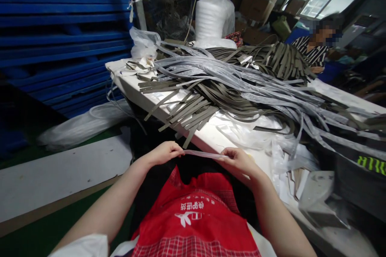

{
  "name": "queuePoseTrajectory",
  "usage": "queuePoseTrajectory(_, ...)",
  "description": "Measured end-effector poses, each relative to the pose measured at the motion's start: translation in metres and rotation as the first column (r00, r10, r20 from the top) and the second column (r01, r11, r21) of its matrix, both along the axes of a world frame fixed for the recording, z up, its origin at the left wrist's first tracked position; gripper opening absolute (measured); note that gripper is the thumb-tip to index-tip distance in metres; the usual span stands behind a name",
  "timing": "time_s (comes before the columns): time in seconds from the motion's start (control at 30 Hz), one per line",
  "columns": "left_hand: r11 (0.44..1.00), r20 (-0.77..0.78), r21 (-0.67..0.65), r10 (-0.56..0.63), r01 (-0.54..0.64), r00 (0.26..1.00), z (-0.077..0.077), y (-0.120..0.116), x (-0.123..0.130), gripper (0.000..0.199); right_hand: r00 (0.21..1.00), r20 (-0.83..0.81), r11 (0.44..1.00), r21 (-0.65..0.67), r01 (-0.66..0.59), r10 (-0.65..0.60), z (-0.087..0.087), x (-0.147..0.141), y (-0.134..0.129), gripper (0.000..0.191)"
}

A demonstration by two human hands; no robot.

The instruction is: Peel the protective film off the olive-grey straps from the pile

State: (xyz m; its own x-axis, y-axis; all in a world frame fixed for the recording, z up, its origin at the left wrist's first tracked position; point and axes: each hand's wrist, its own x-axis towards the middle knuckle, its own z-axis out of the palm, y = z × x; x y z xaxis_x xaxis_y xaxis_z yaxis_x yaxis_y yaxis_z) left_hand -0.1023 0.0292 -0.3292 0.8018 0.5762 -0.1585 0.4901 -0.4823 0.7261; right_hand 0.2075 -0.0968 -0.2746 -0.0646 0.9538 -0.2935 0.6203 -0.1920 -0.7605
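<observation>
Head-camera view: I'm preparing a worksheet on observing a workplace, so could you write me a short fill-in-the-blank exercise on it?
1. The pale strip spans the gap ____ the left hand and the right hand.
2. The main colour of the apron is ____.
3. The tall stack at the picture's left edge is coloured ____.
4. The other person's top is patterned with dark and light ____.

Missing words: between; red; blue; stripes.

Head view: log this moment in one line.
left hand: pinches pale strip; right hand: holds same strip; table: heaped dark strips
</observation>
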Motion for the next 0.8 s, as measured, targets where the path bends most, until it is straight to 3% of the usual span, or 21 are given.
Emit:
queuePoseTrajectory(0.17,0.981,-0.046,0.173,0.095,-0.086,0.994,0.011,0.005,0.009,0.020,0.999,0.017,0.991,0.127,0.030,-0.032,0.008,-0.017,0.009,0.020)
queuePoseTrajectory(0.27,0.957,0.029,0.280,0.067,-0.073,0.997,0.024,-0.005,0.036,0.046,0.997,0.066,0.980,0.192,-0.059,0.047,0.012,-0.036,0.018,0.017)
queuePoseTrajectory(0.33,0.972,0.080,0.235,-0.008,-0.011,0.997,0.030,-0.013,0.056,0.030,0.993,0.071,0.966,0.231,-0.113,0.099,0.015,-0.044,0.023,0.014)
queuePoseTrajectory(0.4,0.987,0.102,0.162,-0.032,0.015,0.994,0.032,-0.017,0.070,0.011,0.995,0.052,0.960,0.264,-0.091,0.080,0.018,-0.045,0.026,0.015)
queuePoseTrajectory(0.5,0.994,0.112,0.112,-0.011,-0.002,0.994,0.030,-0.017,0.075,0.019,0.999,0.019,0.959,0.279,0.038,-0.045,0.020,-0.040,0.026,0.025)
queuePoseTrajectory(0.63,0.999,0.127,0.045,0.006,-0.012,0.992,0.025,-0.015,0.073,0.020,0.988,-0.093,0.963,0.229,0.139,-0.121,0.016,-0.036,0.026,0.018)
queuePoseTrajectory(0.73,0.999,0.162,0.022,0.022,-0.026,0.986,0.024,-0.018,0.076,0.021,0.993,-0.098,0.972,0.219,0.090,-0.070,0.008,-0.040,0.029,0.023)
queuePoseTrajectory(0.8,0.999,0.186,0.002,0.044,-0.045,0.982,0.022,-0.021,0.080,0.023,1.000,-0.004,0.969,0.246,0.008,-0.007,0.000,-0.040,0.037,0.027)
